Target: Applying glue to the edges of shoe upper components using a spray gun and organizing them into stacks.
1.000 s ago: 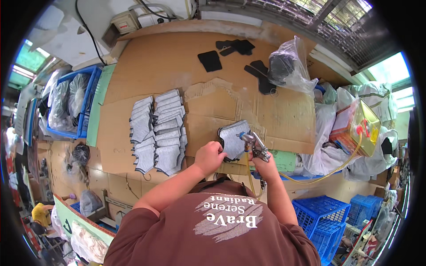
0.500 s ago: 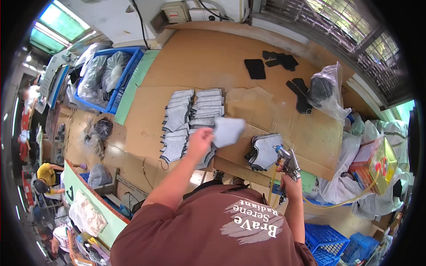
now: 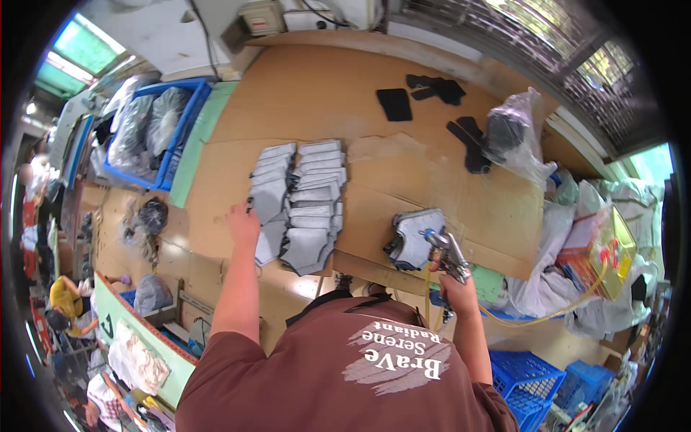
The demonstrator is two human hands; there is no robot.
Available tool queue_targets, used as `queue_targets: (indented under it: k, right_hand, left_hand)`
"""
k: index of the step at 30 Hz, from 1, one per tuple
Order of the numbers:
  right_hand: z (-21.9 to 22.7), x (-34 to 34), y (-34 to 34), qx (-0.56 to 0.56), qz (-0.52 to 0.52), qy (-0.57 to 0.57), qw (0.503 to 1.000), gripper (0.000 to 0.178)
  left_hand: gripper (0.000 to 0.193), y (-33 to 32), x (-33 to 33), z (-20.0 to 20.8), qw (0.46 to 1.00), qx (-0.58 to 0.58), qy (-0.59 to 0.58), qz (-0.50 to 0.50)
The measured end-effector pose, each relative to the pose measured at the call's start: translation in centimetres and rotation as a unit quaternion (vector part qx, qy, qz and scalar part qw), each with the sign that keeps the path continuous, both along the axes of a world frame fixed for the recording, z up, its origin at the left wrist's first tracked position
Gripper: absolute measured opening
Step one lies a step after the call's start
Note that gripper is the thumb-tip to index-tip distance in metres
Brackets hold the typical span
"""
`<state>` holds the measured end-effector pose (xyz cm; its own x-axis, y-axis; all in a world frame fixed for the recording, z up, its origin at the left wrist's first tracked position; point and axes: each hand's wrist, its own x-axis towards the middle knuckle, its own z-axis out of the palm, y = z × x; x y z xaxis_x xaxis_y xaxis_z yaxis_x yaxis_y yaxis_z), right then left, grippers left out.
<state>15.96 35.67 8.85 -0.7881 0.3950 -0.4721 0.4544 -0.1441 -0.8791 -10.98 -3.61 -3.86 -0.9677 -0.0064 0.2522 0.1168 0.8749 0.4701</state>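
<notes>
My left hand (image 3: 245, 222) is at the left edge of a column of overlapping grey fabric pieces (image 3: 269, 198), its fingers pinched at the dark-backed edge of one piece. A second column of grey fabric pieces (image 3: 314, 189) lies right beside it. In my right hand (image 3: 458, 289) is a metal spray gun (image 3: 452, 258) with a yellow hose (image 3: 533, 322). The gun's blue nozzle end is in front of a small stack of grey fabric pieces (image 3: 419, 239) with dark undersides.
Brown cardboard (image 3: 302, 93) covers the table. Black cut pieces (image 3: 394, 105) and a clear bag with dark contents (image 3: 509, 133) lie toward the back right. A blue crate of bagged items (image 3: 198, 108) stands left. Blue crates (image 3: 525, 389) sit at lower right.
My left hand has moved left from over the right column to the left column's edge; the grey piece it held up is no longer in the air. The right hand keeps the spray gun.
</notes>
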Motion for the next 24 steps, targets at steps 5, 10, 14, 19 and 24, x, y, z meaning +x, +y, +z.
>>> queue_targets:
  k: [5,10,14,19,24]
  right_hand:
    - [-0.3,-0.3,-0.5,0.006,0.011,-0.018,1.000,0.021]
    - [0.1,-0.8,-1.2,-0.015,0.025,-0.014,0.999,0.012]
    - [0.6,-1.0,-1.3,0.000,0.036,-0.040,0.999,0.010]
    - [-0.4,-0.7,-0.8,0.012,0.029,-0.041,0.999,0.011]
    - [-0.1,-0.4,-0.1,-0.006,-0.001,-0.062,0.998,0.014]
  left_hand:
    - [0.016,11.2,5.2,7.0,0.963,0.185,-0.154,-0.123]
    - [0.024,20.5,12.3,9.0,0.865,0.195,-0.258,-0.384]
    - [0.026,23.1,13.6,8.8,0.870,0.110,-0.249,-0.411]
    - [0.023,23.4,13.9,7.6,0.893,0.057,-0.213,-0.392]
    - [0.022,23.4,13.9,7.9,0.895,0.037,-0.232,-0.378]
